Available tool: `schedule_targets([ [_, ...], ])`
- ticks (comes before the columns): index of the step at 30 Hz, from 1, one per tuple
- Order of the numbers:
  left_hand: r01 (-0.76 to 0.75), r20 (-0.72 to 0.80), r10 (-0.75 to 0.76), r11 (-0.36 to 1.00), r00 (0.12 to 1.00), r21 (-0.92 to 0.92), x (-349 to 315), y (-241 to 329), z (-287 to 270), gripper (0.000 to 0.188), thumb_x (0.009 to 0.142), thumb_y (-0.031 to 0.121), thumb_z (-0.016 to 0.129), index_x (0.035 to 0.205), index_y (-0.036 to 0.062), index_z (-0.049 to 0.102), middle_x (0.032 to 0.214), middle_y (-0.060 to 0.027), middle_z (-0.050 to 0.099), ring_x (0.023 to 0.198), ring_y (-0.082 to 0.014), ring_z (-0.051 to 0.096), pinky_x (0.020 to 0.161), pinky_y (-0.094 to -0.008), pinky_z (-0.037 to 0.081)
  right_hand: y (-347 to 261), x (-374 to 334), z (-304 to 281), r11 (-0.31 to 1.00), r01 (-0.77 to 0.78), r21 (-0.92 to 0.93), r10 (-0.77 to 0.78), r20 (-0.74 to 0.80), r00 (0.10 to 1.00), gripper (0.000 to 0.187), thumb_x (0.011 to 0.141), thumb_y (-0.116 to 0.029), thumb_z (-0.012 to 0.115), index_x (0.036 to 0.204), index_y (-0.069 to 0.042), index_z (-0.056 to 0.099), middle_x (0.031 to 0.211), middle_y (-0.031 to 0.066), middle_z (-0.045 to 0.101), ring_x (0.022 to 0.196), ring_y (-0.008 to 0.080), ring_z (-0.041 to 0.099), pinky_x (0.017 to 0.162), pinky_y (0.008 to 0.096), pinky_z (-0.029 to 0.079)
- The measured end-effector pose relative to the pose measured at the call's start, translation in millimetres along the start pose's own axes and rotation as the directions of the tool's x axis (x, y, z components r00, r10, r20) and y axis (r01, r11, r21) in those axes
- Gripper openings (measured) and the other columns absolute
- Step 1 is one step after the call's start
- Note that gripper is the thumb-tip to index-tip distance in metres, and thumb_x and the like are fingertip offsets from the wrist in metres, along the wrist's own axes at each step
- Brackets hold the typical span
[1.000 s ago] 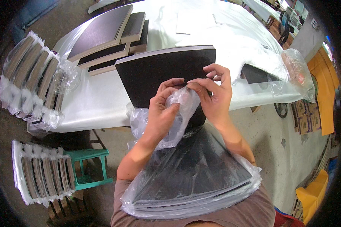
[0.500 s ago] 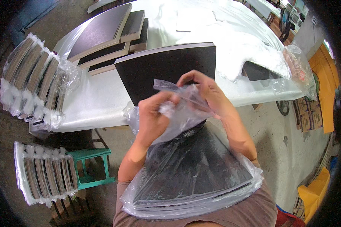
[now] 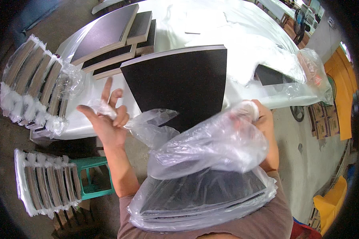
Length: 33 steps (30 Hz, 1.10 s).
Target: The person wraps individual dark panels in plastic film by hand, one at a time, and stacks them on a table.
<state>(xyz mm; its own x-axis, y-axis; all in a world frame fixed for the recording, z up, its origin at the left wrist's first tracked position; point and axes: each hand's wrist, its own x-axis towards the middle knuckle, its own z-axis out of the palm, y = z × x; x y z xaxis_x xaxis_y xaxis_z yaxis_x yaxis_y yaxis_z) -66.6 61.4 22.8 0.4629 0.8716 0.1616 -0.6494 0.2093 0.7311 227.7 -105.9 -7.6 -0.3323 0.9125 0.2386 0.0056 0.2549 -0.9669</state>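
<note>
A stack of black-covered books [image 3: 203, 195] in a clear plastic bag [image 3: 203, 147] rests against my body. The bag's loose upper part is bunched and lifted toward the right. My right hand [image 3: 263, 123] is closed on this loose film, its fingers partly hidden behind it; something white shows at the fingers. At the left, my left hand [image 3: 112, 119] is raised with thumb and forefinger spread and the other fingers loosely bent. Whitish material covers part of its fingers, and a bag corner reaches close to it. Beyond, a large black book [image 3: 179, 79] stands tilted on the table.
Several dark books [image 3: 105, 32] are stacked on the film-covered table [image 3: 175, 24]. Bagged books [image 3: 32, 75] line its left end, and more bagged books [image 3: 52, 183] rest on a green stool [image 3: 93, 177]. Loose plastic [image 3: 315, 75] hangs over the right edge.
My hands have moved apart from the gathered bag mouth, the left one leftward with its fingers spreading, the right one rightward and down. The bag's top has opened out into loose folds.
</note>
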Motion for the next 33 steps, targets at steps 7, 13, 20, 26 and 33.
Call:
schedule_targets([
  [7,-0.216,0.427,-0.183,0.652,0.885,0.727,-1,-26,74,0.128,0.038,0.050,0.080,0.135,0.0072,0.007,0.119,-0.0200,0.044,0.105,-0.0276,0.046,0.093,-0.0358,0.030,-69,57,28,0.795,-0.256,-0.549,0.275,-0.050,0.960,0.045,0.070,-0.016,0.063,0.111,-0.005,0.049,0.068,0.0161,0.056,0.057,0.0230,0.056,0.054,0.0333,0.043],
  [13,0.247,0.126,-0.564,0.538,0.816,0.806,2,-24,55,0.046,0.068,0.027,0.070,0.103,0.0035,0.053,0.097,-0.0115,0.057,0.077,-0.0160,0.056,0.066,-0.0255,0.046,-35,35,3,0.874,-0.119,0.472,0.161,-0.050,0.986,0.061,0.061,-0.015,0.073,0.113,0.004,0.047,0.103,0.0105,0.057,0.091,0.0126,0.054,0.079,0.0236,0.041],
  [20,0.306,0.437,-0.016,0.736,0.899,-0.604,4,-43,10,0.037,0.080,0.037,0.050,0.104,0.0087,0.051,0.098,-0.0104,0.052,0.091,-0.0199,0.052,0.083,-0.0358,0.043,6,-6,32,0.903,-0.102,0.418,0.195,-0.187,0.963,0.068,0.048,-0.020,0.082,0.104,0.005,0.052,0.101,0.0105,0.056,0.087,0.0141,0.053,0.078,0.0222,0.039],
  [26,0.464,0.651,-0.757,0.596,0.055,0.655,-19,-72,10,0.056,0.053,0.023,0.080,0.096,-0.0018,0.054,0.101,-0.0105,0.054,0.078,-0.0122,0.054,0.072,-0.0232,0.043,-2,7,28,0.866,0.086,0.493,0.009,-0.187,0.982,0.071,0.050,-0.021,0.081,0.109,0.002,0.048,0.102,0.0103,0.055,0.086,0.0151,0.054,0.077,0.0235,0.041],
  [33,0.341,0.447,-0.829,0.549,0.335,0.763,-24,-59,-17,0.056,0.057,0.023,0.078,0.099,-0.0017,0.052,0.095,-0.0085,0.056,0.072,-0.0122,0.054,0.064,-0.0233,0.044,7,18,19,0.966,-0.155,0.205,0.049,0.443,0.895,0.075,0.052,-0.022,0.079,0.115,-0.001,0.043,0.104,0.0100,0.054,0.085,0.0163,0.054,0.075,0.0251,0.042],
])
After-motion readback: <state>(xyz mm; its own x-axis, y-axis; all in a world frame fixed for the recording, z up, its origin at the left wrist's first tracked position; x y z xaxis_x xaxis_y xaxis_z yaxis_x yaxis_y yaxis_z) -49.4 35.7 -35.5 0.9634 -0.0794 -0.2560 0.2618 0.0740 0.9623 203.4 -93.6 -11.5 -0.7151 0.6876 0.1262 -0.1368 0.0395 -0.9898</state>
